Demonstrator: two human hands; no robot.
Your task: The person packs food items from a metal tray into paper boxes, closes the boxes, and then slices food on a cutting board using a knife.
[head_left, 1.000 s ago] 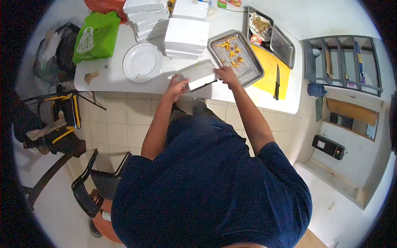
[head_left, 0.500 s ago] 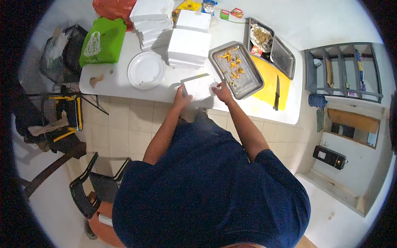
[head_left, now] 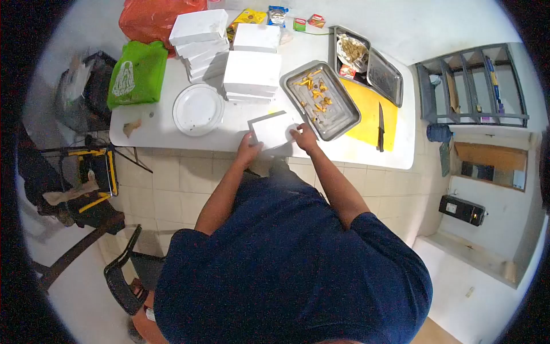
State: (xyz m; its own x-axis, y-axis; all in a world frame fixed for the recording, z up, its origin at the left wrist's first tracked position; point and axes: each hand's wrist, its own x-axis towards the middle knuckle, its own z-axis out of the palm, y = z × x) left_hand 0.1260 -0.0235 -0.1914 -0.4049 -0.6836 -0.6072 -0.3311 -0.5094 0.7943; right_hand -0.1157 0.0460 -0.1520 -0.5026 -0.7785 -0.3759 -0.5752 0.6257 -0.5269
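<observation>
A flat white cardboard box (head_left: pixel 272 131) is between my two hands at the front edge of the white table (head_left: pixel 157 135). My left hand (head_left: pixel 250 150) grips its near left corner, thumb on top. At the right side, my right hand (head_left: pixel 305 139) has its fingers curled against the box edge; its fingertips are partly hidden. Behind the box stands a stack of similar white boxes (head_left: pixel 252 71). Just right of my right hand is a metal tray (head_left: pixel 344 123) with scattered yellow-brown food pieces (head_left: pixel 317 90). White plates (head_left: pixel 197 110) lie to the left, bearing a few crumbs.
A black-handled knife (head_left: pixel 381 135) lies on a yellow cutting board (head_left: pixel 366 109) at right. Behind it are a dark tray (head_left: pixel 384 74) and small packets (head_left: pixel 299 24). More boxes (head_left: pixel 197 28), a green bag (head_left: pixel 137 74) and a red bag (head_left: pixel 152 20) occupy the back left.
The whole view has shifted slightly. The white box stays between my hands, and my right hand has moved a little along its right side.
</observation>
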